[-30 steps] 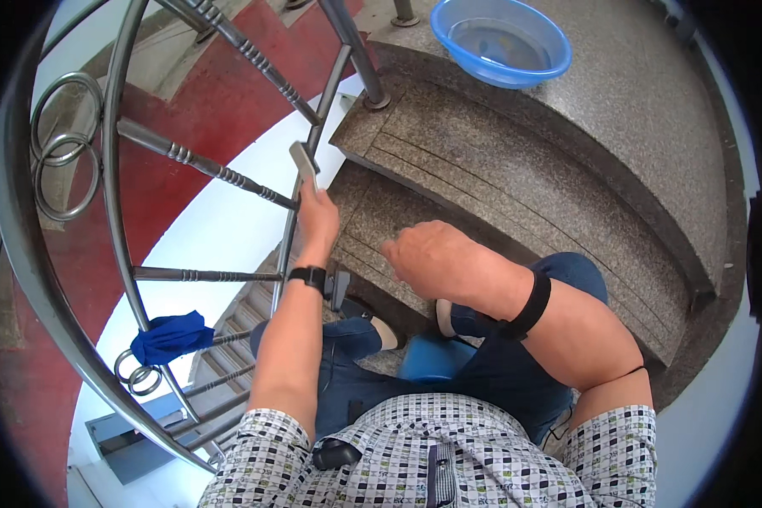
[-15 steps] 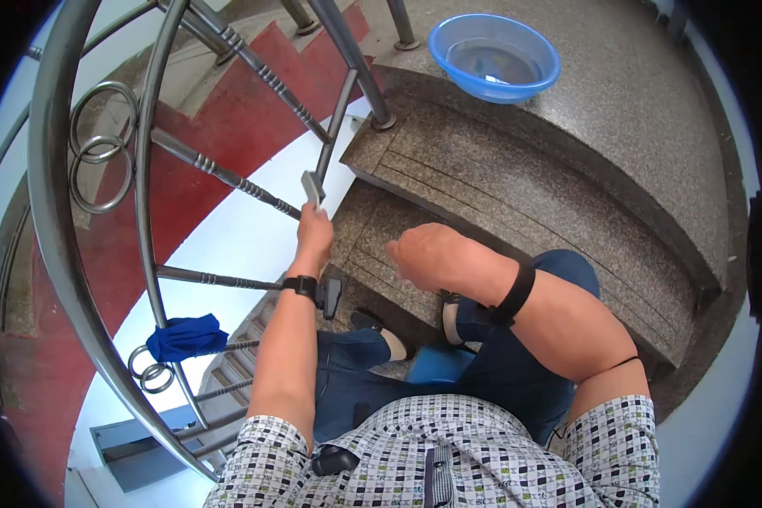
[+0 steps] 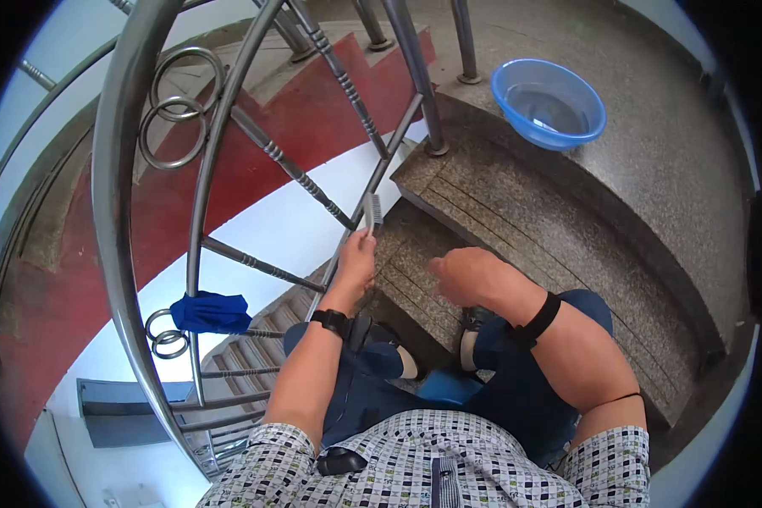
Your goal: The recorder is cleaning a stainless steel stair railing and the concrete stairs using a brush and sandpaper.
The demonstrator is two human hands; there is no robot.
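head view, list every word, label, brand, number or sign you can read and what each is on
No text can be read anywhere in this view.
Patterned shirt: small marks between the squares, too small to tell whether any are letters.
Brush in the left hand: no lettering can be made out.
Black wristband on the left wrist: too small to read anything.
Blue basin: no lettering visible.

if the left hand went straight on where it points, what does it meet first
Leading with the brush it holds, the left hand would probably meet the slanted metal rail just ahead; depth is unclear.
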